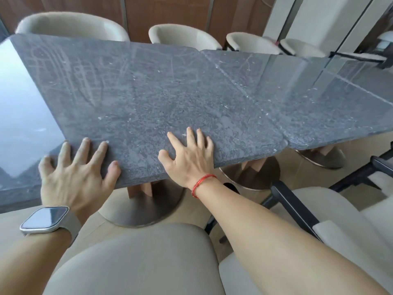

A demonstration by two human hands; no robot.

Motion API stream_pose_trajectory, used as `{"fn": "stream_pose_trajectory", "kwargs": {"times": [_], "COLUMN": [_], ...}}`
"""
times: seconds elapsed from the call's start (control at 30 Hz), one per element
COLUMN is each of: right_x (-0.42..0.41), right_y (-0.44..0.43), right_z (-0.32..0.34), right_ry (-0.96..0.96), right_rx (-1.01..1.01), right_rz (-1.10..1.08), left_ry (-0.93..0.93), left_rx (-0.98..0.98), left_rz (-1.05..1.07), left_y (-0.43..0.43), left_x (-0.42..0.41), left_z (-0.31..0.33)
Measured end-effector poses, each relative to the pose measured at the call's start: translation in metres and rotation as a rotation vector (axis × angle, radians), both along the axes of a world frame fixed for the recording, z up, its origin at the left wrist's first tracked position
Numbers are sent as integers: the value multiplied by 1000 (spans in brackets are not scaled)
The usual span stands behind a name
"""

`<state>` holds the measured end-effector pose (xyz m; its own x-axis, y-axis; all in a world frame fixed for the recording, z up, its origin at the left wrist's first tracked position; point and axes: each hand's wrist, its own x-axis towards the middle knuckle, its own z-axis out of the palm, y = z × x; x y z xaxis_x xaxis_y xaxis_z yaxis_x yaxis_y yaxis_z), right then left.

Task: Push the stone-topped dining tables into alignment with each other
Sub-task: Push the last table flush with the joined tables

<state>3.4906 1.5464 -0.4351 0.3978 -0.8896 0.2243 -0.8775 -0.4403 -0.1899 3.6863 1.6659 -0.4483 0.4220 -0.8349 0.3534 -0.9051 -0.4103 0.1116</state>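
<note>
The grey, scuffed stone table (148, 103) sits before you, its right edge meeting the next table (319, 99) along a seam that steps slightly at the near corners. Your left hand (74, 173) and right hand (189, 158) lie flat on its near edge, fingers spread. Push evenly through both palms so the near edges come flush.

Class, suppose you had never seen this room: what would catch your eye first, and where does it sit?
Two bare hands pressed flat on the near edge of a grey stone tabletop: the left hand at its near-left corner, the right hand towards the seam with the neighbouring table. Next come the smartwatch on the left wrist and the red string bracelet on the right.
</note>
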Motion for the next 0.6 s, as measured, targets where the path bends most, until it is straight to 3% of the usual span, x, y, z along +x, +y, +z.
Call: {"fn": "stream_pose_trajectory", "kwargs": {"times": [0.3,0.6], "right_x": [4,5], "right_y": [0,-4], "right_z": [0,-1], "right_ry": [-32,-48], "right_rx": [-95,-64], "right_rz": [-36,-19], "left_ry": [11,22], "left_rx": [19,36], "left_rz": [8,36], "left_y": [1,-2], "left_x": [-1,-4], "left_z": [4,8]}}
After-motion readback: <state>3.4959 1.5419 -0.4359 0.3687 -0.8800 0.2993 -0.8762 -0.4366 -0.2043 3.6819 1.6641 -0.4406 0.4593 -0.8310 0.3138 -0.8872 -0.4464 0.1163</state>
